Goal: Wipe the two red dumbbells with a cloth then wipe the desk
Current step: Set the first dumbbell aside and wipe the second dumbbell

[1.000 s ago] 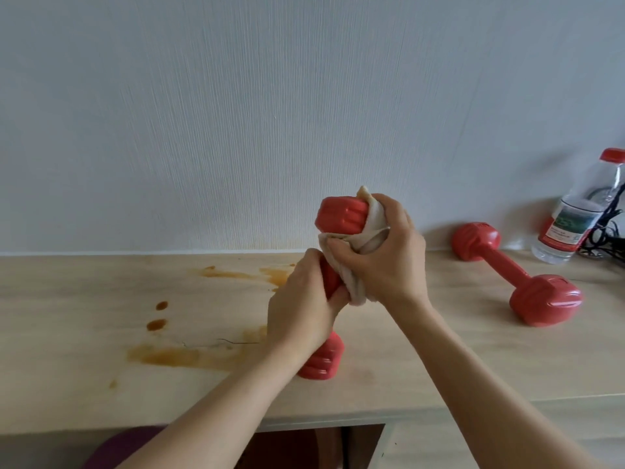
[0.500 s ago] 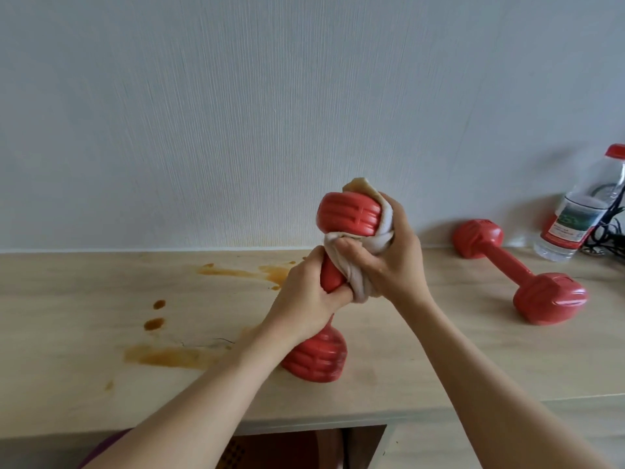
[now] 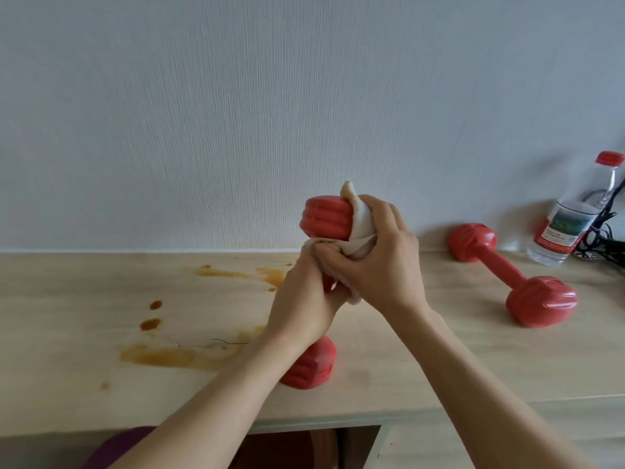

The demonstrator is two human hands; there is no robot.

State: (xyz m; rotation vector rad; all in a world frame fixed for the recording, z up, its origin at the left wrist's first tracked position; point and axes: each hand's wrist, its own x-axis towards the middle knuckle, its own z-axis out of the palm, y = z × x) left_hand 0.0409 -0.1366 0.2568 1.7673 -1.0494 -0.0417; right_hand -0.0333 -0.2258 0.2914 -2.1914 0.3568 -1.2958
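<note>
Red dumbbell (image 3: 326, 222) upright, L hand (image 3: 301, 299) grips handle, R hand (image 3: 378, 265) clutches cloth (image 3: 362, 228); bottle (image 3: 571, 225) contents unclear.

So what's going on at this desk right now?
A person is cleaning a red dumbbell held upright over the desk. The left hand grips its handle while the right hand presses a cloth around the upper head. A second red dumbbell lies untouched to the right, near a water bottle. Brown spills are on the desk, so wiping it is not yet done.
</note>
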